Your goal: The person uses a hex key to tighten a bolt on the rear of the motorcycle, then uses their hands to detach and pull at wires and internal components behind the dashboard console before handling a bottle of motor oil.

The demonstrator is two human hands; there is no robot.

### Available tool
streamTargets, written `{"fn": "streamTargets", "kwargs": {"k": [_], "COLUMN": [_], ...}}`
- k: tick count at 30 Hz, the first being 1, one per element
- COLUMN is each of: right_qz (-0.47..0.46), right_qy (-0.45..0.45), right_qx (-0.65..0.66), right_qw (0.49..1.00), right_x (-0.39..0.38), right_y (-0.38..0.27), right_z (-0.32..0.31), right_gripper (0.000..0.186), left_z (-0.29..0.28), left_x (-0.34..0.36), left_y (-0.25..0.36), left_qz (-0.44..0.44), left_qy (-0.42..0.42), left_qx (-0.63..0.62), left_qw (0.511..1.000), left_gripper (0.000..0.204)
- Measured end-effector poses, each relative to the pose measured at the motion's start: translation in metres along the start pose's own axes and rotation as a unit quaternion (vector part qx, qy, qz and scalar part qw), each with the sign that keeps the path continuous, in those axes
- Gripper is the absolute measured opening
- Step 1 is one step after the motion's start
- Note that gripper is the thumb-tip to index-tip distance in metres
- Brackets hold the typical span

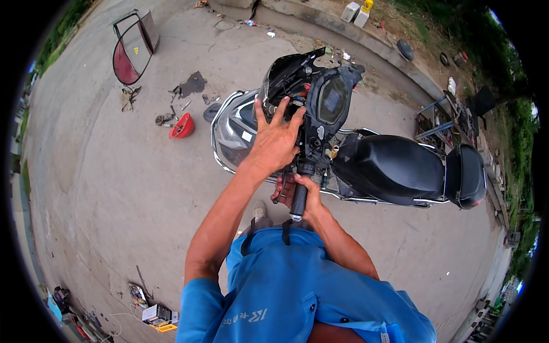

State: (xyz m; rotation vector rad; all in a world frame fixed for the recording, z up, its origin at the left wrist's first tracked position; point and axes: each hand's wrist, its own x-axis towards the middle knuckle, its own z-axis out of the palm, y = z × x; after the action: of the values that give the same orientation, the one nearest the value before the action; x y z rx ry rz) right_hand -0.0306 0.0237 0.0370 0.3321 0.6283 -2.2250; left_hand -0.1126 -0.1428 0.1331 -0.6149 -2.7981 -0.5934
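The scooter (366, 163) stood sideways just in front of the person, nose to the left, its front housing opened around the handlebar. The left hand (271, 143) reached over the opening with fingers fanned apart, their tips at the exposed parts; I could not tell whether it pinched anything in there. The right hand (310, 194) was curled about the black handgrip (298, 200), thumb on the near side, some fingers showing past the far side.

To my mind, doing this well called for the right hand to keep the bar from swinging while the left felt its way lightly, without tugging the wires (298, 100) or leaning on the loosened-looking dark cover (289, 70). The display unit (331, 100), just beyond the fingers, deserved the same care, as a knock could have strained whatever fed it.

Farther out, the silver front panel (234, 131) lay left of the left hand, and the black seat (394, 166) and rear box (470, 174) to the right. On the ground, well apart to the left, a red bowl-like container (182, 126) sat near scattered small parts (164, 119); having those within reach would probably have helped.
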Motion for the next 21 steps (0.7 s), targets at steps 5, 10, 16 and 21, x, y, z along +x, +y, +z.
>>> {"fn": "streamTargets", "kwargs": {"k": [5,10,16,21], "right_qz": [0.006,0.042,-0.003,-0.004], "right_qy": [0.034,-0.296,-0.024,-0.031], "right_qx": [0.068,0.199,-0.017,0.009], "right_qw": [0.997,0.933,1.0,0.999], "right_x": [-0.01,0.03,-0.001,-0.003], "right_y": [-0.005,0.011,0.0,0.0], "right_z": [0.041,-0.064,-0.005,-0.005], "right_gripper": [0.055,0.069,0.07,0.076], "left_z": [0.003,0.003,0.005,0.003], "left_x": [-0.001,0.002,-0.002,0.0], "left_y": [0.0,0.006,0.002,0.004], "left_qz": [-0.021,-0.028,-0.04,-0.045], "left_qy": [-0.006,0.007,0.012,0.02], "left_qx": [-0.008,-0.03,-0.039,-0.045], "left_qw": [1.0,0.999,0.998,0.998], "left_gripper": [0.097,0.096,0.093,0.089]}}
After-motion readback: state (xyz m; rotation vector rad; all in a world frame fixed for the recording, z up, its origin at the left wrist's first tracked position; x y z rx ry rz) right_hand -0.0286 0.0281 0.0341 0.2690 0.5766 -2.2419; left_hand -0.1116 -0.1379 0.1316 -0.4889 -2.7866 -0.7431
